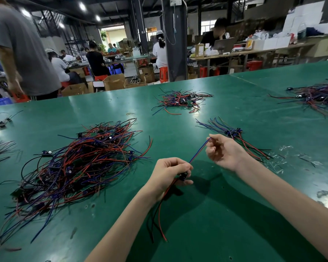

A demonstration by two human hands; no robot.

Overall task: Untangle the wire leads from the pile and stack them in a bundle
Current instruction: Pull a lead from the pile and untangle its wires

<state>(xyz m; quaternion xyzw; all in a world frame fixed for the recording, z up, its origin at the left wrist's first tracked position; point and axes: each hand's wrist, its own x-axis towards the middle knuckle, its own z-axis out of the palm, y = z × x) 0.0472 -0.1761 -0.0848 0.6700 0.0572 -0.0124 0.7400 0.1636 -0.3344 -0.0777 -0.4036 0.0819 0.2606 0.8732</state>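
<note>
One lead out of the pile, being straightened for the bundle.

Green bench (206, 214): big tangled pile (80, 163) sits left of our hands, small sorted bundle (235, 137) just beyond the right hand, so leads travel left to right. Left hand (169, 173) is clenched on the freed lead (199, 151) at its black component; right hand (223, 152) fingers pinch the blue-red tail taut, probably to align it before stacking.

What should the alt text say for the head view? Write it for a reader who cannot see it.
Two bare hands stretch one wire lead above a green table: the left hand grips its small black component end, the right hand pinches the blue wire tips. A large tangled pile lies to the left, and a small sorted bundle lies beyond the right hand.
</note>
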